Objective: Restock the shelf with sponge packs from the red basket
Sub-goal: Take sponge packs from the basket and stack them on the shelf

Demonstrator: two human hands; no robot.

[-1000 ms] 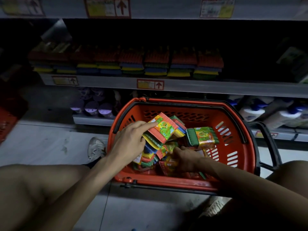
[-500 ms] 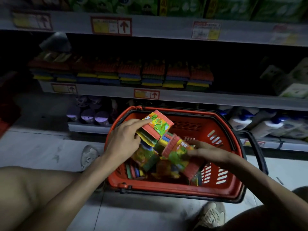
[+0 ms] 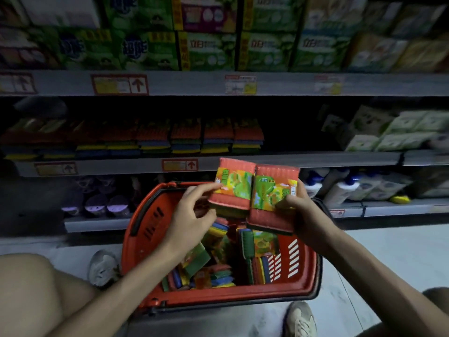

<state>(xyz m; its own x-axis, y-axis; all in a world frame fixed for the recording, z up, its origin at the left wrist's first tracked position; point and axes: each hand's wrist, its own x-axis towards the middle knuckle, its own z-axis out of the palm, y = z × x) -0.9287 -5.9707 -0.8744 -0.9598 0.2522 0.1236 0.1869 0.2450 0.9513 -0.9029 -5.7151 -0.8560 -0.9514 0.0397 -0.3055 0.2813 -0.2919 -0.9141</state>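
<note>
Two sponge packs with red tops and green-yellow labels are held side by side above the red basket (image 3: pixel 145 229). My left hand (image 3: pixel 192 215) pinches the left sponge pack (image 3: pixel 232 188) at its lower left corner. My right hand (image 3: pixel 301 210) grips the right sponge pack (image 3: pixel 273 198) from its right side, thumb on the label. Several more packs lie jumbled in the basket on the floor. Behind the packs, the middle shelf (image 3: pixel 267 160) carries a row of stacked sponge packs (image 3: pixel 184 139).
The top shelf holds green boxes (image 3: pixel 209 52). White and green packets (image 3: pixel 398 130) fill the middle shelf's right side. Bottles (image 3: pixel 340 188) and purple-lidded items (image 3: pixel 97 205) stand on the lowest shelf. My knees and shoes flank the basket on the grey floor.
Both hands have lifted a pack each out of the basket and brought them together, upright, in front of the middle shelf. The view has tilted upward.
</note>
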